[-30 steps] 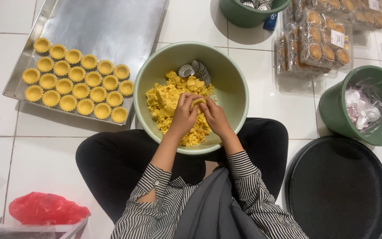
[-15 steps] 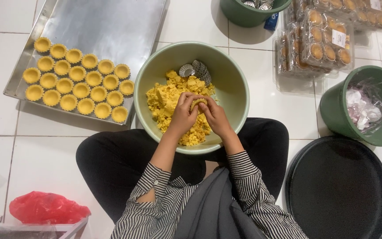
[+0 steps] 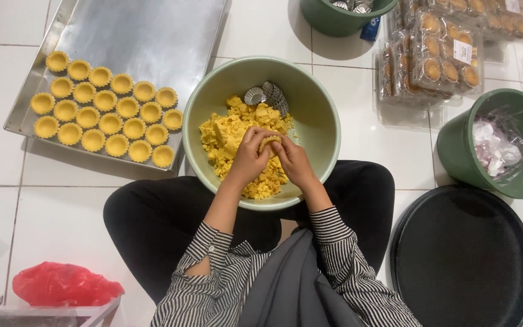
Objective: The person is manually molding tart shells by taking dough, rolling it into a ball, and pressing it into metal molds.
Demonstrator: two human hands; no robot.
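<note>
Head view, looking straight down. I'm seated cross-legged on the white tiled floor (image 3: 358, 157) with the pale green bowl (image 3: 322, 103) against my knees.

Both hands meet over the middle of the bowl. Left hand (image 3: 248, 158) and right hand (image 3: 292, 162) are curled together round a small tart mould with dough (image 3: 269, 144); fingers closed on it from both sides, thumbs on top. My read: pressing yellow dough into the mould, shaping step in progress.

The loose yellow dough (image 3: 228, 136) lies heaped in the left and centre of the bowl, directly under the hands. A few empty fluted metal moulds (image 3: 267, 95) rest against the far wall of the bowl.

Metal tray (image 3: 146, 42), front-left of the bowl, its near corner just beside the rim. Three rows of filled shells (image 3: 110, 114) fill its near-left part; the far half is bare metal.

Room: leftward path to the tray looks open. On the right a green bucket (image 3: 455, 151), a black round tray (image 3: 461, 260) and clear packs of tarts (image 3: 437, 54) crowd the floor. Red bag (image 3: 62, 283) near my left knee.
</note>
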